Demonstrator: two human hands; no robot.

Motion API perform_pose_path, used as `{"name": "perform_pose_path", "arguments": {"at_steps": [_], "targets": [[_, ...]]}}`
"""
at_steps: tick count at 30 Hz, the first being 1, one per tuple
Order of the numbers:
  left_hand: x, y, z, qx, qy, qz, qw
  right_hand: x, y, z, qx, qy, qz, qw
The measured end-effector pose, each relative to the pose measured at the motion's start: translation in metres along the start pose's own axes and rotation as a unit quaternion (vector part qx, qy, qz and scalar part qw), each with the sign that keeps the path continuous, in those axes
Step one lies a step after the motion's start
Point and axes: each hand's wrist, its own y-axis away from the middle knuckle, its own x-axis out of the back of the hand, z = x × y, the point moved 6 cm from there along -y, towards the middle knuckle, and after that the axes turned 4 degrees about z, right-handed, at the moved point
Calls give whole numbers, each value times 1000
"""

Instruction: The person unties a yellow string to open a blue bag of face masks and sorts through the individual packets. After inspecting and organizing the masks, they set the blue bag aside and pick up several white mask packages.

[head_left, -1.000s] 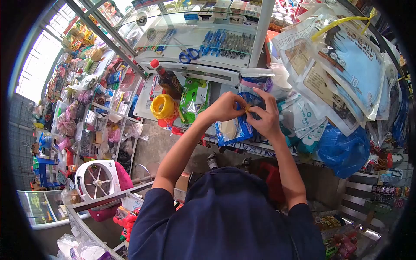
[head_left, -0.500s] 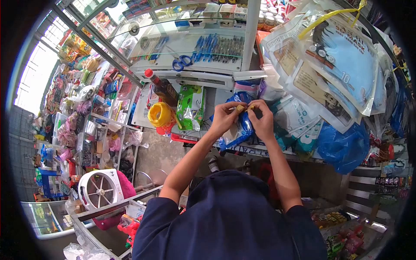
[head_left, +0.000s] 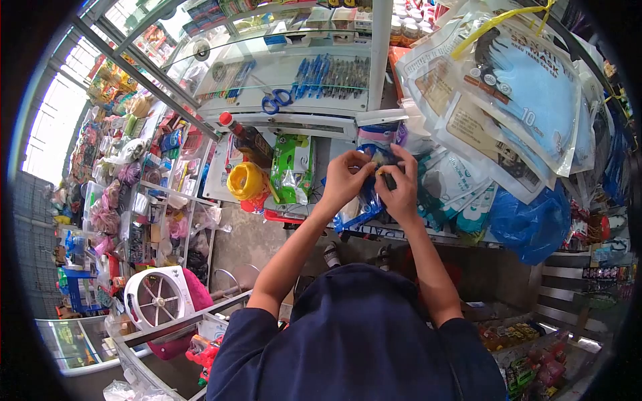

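Note:
Both hands come together over a blue plastic package (head_left: 366, 206) on the counter. My left hand (head_left: 346, 179) is closed, thumb and fingertips pinched at a small yellowish thing, too blurred to name. Close beside it, my right hand (head_left: 400, 190) has its thumb and a finger bent together at the same spot, with other fingers raised. Left of the hands lie a green packet (head_left: 293, 167) and a yellow bundle (head_left: 246, 182). Behind the bundle stands a dark bottle (head_left: 253, 144) with a red cap.
Blue-handled scissors (head_left: 275, 100) and rows of pens (head_left: 328, 75) lie in the glass case ahead. Large face mask packs (head_left: 528, 100) hang at the right, above a blue plastic bag (head_left: 528, 224). A white fan (head_left: 159, 301) stands at the lower left, near crowded shelves.
The right fingers have lifted and spread slightly, while the thumb stays near the left fingertips. The small yellowish thing between the hands has shifted and looks more blurred.

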Motion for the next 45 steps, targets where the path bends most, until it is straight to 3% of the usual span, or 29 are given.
{"name": "perform_pose_path", "arguments": {"at_steps": [3,6,13,19,22,27,30,33,39,45], "targets": [[3,-5,5,-24,-84,-67,994,7,-14,-13,78,47,-45,995],[5,-5,16,-15,-92,-129,987,9,-24,-17,82,27,-106,991],[11,-9,24,33,-118,-208,970,-5,-22,14,-24,-89,-177,980],[10,-11,23,-13,-137,-167,976,-4,-25,10,-44,-125,-165,977],[8,-12,27,-86,-151,-162,971,-2,-24,12,-63,-137,-167,974],[6,-9,19,-37,-104,-157,981,4,-24,18,-114,-145,-157,970],[4,-8,8,4,-64,-161,985,-9,-8,44,-280,-242,-187,910],[3,-9,-3,29,-29,-167,985,-10,-4,48,-304,-262,-171,900],[2,-9,-20,54,44,-141,987,-9,-1,56,-318,-279,-126,897],[3,-8,-21,52,24,-125,991,-5,-2,35,-227,-223,-159,935]]}}
